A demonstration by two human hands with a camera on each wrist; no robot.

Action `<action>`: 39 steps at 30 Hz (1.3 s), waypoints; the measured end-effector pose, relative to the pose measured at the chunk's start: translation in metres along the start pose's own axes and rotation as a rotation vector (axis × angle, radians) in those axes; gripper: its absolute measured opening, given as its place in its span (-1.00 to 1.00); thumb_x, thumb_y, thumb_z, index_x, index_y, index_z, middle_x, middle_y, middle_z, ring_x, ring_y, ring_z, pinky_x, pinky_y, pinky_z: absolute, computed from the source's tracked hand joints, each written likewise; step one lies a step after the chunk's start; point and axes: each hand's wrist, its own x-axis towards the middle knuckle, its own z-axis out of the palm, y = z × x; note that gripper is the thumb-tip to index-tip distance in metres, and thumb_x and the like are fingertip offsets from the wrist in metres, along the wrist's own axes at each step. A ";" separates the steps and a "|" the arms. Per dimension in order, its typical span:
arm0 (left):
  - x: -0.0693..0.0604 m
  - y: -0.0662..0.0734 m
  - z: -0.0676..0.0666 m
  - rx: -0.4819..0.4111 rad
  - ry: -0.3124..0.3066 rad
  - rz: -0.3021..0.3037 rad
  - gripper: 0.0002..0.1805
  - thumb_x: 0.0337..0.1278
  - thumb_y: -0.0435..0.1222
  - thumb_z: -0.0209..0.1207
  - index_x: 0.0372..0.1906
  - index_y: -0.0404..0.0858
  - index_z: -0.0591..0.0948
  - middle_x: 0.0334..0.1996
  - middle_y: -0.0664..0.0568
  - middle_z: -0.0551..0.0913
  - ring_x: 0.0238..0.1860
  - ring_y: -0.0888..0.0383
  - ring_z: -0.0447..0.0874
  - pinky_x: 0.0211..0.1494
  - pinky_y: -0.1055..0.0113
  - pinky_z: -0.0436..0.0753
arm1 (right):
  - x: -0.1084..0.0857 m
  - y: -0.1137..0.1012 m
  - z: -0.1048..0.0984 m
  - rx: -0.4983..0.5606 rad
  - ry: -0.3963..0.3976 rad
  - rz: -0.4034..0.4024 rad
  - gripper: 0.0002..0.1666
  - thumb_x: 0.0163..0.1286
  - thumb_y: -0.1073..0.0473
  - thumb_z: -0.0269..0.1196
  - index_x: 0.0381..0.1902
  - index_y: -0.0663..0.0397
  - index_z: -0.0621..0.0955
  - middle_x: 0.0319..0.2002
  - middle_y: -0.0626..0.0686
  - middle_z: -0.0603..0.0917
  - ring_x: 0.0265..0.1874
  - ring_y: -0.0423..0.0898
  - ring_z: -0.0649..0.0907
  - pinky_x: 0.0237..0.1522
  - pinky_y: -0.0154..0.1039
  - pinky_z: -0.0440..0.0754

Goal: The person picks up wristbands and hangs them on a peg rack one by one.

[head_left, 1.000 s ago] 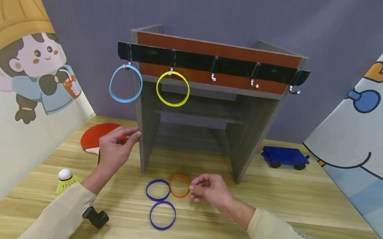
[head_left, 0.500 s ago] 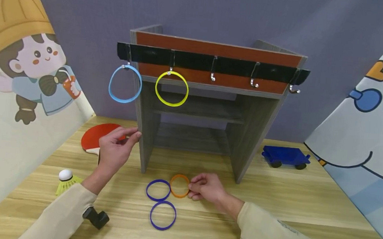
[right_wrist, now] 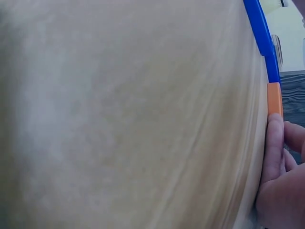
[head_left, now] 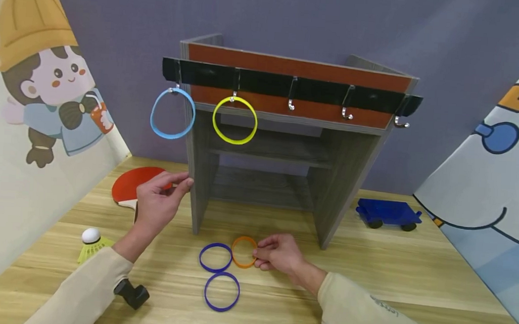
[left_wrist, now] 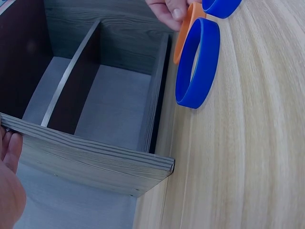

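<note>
On the table lies an orange silicone wristband (head_left: 244, 252), its right side pinched between the thumb and fingers of my right hand (head_left: 281, 255). Two dark blue wristbands (head_left: 222, 291) lie beside it, one touching its left side. My left hand (head_left: 158, 200) holds the front edge of the left panel of a grey wooden shelf (head_left: 198, 178); the left wrist view shows its fingers (left_wrist: 12, 150) at that edge. A light blue wristband (head_left: 171, 136) and a yellow wristband (head_left: 234, 141) hang from the two leftmost hooks of the black rail (head_left: 264, 80).
Three silver hooks (head_left: 291, 104) to the right carry nothing. A red table tennis paddle (head_left: 135, 181) lies behind my left hand, with a yellow shuttlecock (head_left: 91, 243) nearer. At right stands a blue toy cart (head_left: 388, 212). Printed panels (head_left: 485, 195) flank the table.
My right hand has shifted slightly left onto the orange wristband, and its thumb now reaches over the band's right side. The left hand stays at the shelf panel.
</note>
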 end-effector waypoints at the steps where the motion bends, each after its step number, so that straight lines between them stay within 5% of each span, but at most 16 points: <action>1: 0.000 0.001 0.000 0.001 -0.001 -0.002 -0.78 -0.21 -0.73 0.29 -0.31 -0.60 0.66 -0.53 -0.26 0.60 -0.46 0.28 0.65 -0.43 0.54 0.58 | 0.000 0.000 0.000 0.000 0.002 -0.003 -0.67 0.20 0.38 0.31 -0.14 0.49 0.50 -0.45 0.17 0.67 -0.54 -0.06 0.69 -0.45 -0.24 0.68; 11: 0.000 -0.004 0.000 -0.039 0.002 0.000 -0.77 -0.22 -0.76 0.28 -0.32 -0.61 0.66 -0.53 -0.29 0.59 -0.46 0.29 0.65 -0.43 0.54 0.58 | 0.001 0.004 0.001 0.034 0.022 -0.016 -0.72 0.15 0.43 0.32 -0.18 0.49 0.56 -0.50 0.16 0.66 -0.56 -0.07 0.68 -0.46 -0.24 0.68; 22: -0.005 -0.035 0.000 -0.062 0.011 -0.005 -0.76 -0.17 -0.66 0.34 -0.27 -0.46 0.72 -0.48 -0.16 0.64 -0.44 0.27 0.67 -0.40 0.49 0.62 | -0.005 0.002 -0.007 0.096 0.012 -0.008 -0.72 0.14 0.47 0.29 -0.19 0.53 0.53 -0.50 0.22 0.67 -0.52 -0.01 0.70 -0.41 -0.20 0.69; 39: -0.005 -0.036 0.001 -0.062 0.015 -0.002 -0.74 -0.23 -0.74 0.30 -0.30 -0.54 0.69 -0.50 -0.23 0.62 -0.46 0.27 0.67 -0.44 0.52 0.60 | -0.022 0.007 -0.029 0.156 -0.017 0.020 -0.69 0.15 0.49 0.25 -0.14 0.56 0.49 -0.39 0.27 0.61 -0.45 0.03 0.71 -0.29 -0.17 0.68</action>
